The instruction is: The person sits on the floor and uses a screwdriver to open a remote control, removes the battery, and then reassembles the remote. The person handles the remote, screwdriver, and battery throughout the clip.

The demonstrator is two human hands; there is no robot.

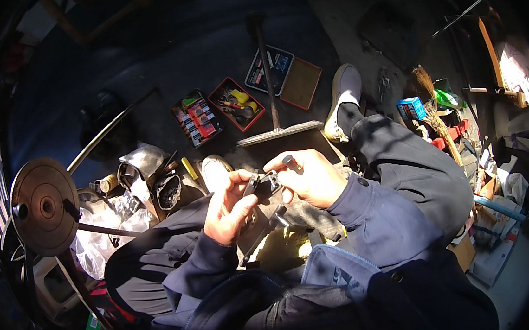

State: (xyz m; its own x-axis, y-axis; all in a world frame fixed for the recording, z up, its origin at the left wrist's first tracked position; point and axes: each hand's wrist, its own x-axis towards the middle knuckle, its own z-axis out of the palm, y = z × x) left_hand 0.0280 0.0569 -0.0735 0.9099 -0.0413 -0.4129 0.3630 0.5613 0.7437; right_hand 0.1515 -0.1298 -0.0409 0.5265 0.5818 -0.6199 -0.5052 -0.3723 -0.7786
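Note:
In front of my lap, my left hand is closed around a small dark metal part, thumb and fingers pinching its edges. My right hand meets it from the other side, fingers curled round a tool with a short dark round handle; its working end is hidden. Bright metal glints between the two hands, and I cannot tell what kind of part it is. Just below them lies a dark metal rod with a thicker end. Beside the rod is a sunlit yellow piece.
Beyond my feet are a red-edged box of tools, a stack of small red packs and a T-shaped stand. A large round wheel rises at left near plastic bags. At right are a blue box and a broom.

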